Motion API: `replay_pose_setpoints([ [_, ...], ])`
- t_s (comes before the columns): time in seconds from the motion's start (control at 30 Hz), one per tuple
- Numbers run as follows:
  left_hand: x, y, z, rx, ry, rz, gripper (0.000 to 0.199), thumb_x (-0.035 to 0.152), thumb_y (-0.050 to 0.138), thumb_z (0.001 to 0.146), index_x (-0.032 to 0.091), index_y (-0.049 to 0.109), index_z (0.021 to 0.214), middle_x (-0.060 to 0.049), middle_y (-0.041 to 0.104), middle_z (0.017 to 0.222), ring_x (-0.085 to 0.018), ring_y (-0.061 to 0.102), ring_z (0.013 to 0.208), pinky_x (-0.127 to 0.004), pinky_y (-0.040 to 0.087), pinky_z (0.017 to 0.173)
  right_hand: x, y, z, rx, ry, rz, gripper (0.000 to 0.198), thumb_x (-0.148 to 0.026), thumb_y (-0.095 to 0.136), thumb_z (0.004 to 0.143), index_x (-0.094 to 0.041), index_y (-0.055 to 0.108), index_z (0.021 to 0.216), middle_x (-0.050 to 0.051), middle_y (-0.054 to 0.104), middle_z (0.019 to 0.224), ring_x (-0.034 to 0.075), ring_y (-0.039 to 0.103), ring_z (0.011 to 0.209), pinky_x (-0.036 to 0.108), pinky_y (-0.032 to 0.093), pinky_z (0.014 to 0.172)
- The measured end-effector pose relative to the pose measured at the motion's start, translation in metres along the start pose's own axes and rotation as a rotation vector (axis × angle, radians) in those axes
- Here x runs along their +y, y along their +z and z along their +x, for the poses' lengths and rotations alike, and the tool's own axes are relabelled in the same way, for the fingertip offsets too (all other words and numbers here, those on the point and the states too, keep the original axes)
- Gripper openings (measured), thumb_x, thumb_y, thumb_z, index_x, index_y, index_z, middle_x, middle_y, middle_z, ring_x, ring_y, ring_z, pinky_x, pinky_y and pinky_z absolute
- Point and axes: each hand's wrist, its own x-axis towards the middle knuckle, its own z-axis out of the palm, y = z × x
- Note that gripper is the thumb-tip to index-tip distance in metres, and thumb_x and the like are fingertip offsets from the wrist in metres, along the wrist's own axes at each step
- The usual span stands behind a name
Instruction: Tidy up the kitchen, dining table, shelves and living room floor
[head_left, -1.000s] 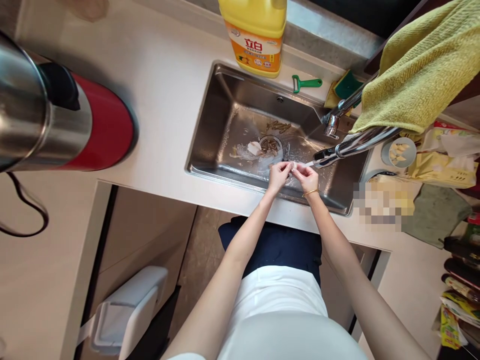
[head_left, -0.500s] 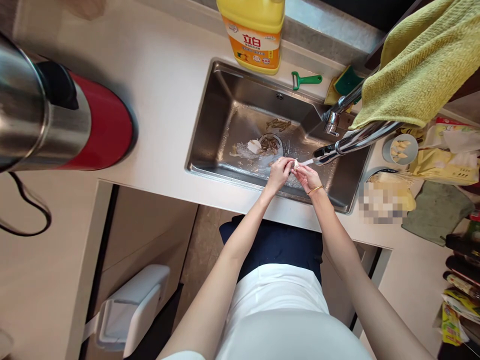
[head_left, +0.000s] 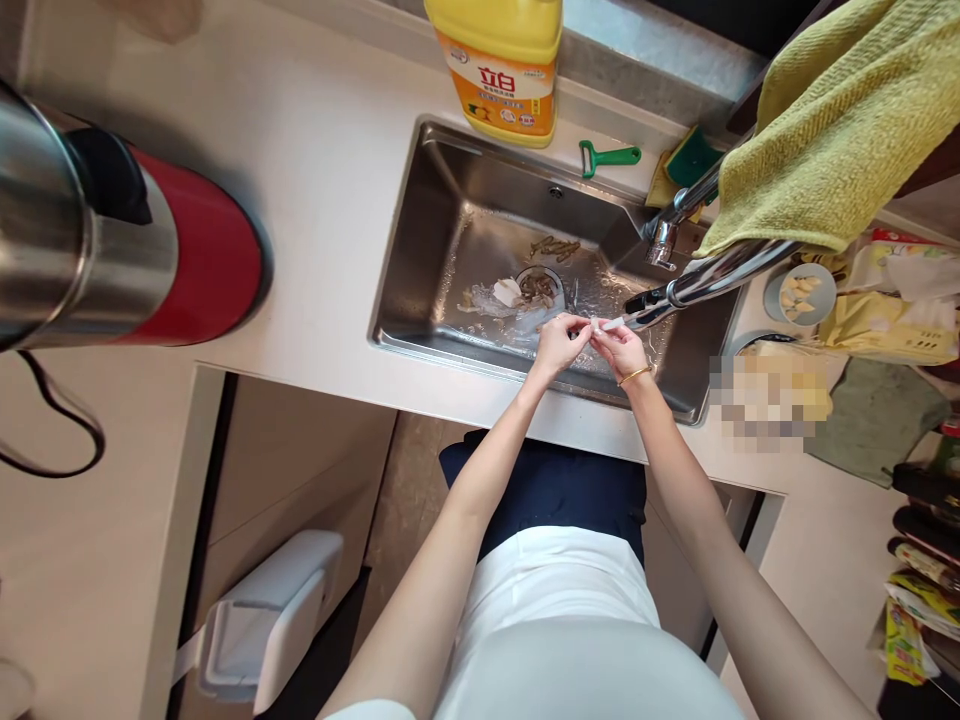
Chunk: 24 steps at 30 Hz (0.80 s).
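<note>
Above the front part of the steel sink (head_left: 420, 240), my two hands meet fingertip to fingertip. My left hand (head_left: 561, 345) and my right hand (head_left: 621, 348) both pinch a small pale garlic clove (head_left: 596, 326), mostly covered by the fingers. Just right of the fingertips, water (head_left: 613, 323) runs from the faucet (head_left: 660, 300). Below and beyond the hands, a white lump (head_left: 508, 292) and wet pale skins lie beside the drain (head_left: 540, 285), which holds brownish scraps. Greenish peelings (head_left: 555, 247) rest farther back on the sink floor.
Behind the sink stand a yellow detergent jug (head_left: 502, 80), a green peeler (head_left: 609, 157) and sponges (head_left: 686, 160). A towel (head_left: 825, 130) hangs over the faucet. At right is a small bowl of pale cloves (head_left: 799, 295); a red-and-steel appliance (head_left: 195, 250) stands left.
Both hands stay over the sink with fingertips together. My right hand has shifted slightly to the right, and the fingers now cover more of the clove. The whole view has moved a little.
</note>
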Motion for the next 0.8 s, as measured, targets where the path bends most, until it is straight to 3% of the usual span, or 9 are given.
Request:
replay_pose_setpoints([
  [0.27, -0.006, -0.002, -0.001, -0.024, -0.043, -0.072, 0.019, 0.020, 0.063, 0.084, 0.019, 0.079, 0.094, -0.007, 0.077, 0.094, -0.017, 0.068, 0.083, -0.027, 0.052, 0.075, 0.006, 0.004, -0.001, 0.077, -0.008, 0.003, 0.040, -0.026, 0.093, 0.050, -0.018, 0.065, 0.078, 0.007, 0.076, 0.097, 0.023, 0.071, 0.099, 0.039, 0.060, 0.094],
  [0.53, 0.011, -0.001, -0.003, -0.029, -0.101, 0.105, 0.017, 0.026, 0.063, 0.082, 0.017, 0.076, 0.075, -0.007, 0.075, 0.075, -0.018, 0.064, 0.066, -0.028, 0.046, 0.065, 0.008, 0.004, 0.000, 0.109, -0.114, -0.048, 0.046, -0.037, 0.095, 0.039, -0.018, 0.067, 0.069, 0.004, 0.076, 0.087, 0.021, 0.071, 0.088, 0.040, 0.060, 0.092],
  [0.8, 0.007, -0.005, 0.007, -0.064, 0.053, 0.164, 0.011, 0.014, 0.059, 0.080, 0.018, 0.067, 0.073, -0.004, 0.067, 0.076, -0.016, 0.059, 0.072, -0.027, 0.043, 0.069, -0.004, -0.006, 0.002, 0.028, 0.082, 0.027, 0.026, -0.022, 0.090, 0.054, -0.017, 0.071, 0.071, 0.005, 0.076, 0.084, 0.021, 0.072, 0.086, 0.036, 0.060, 0.090],
])
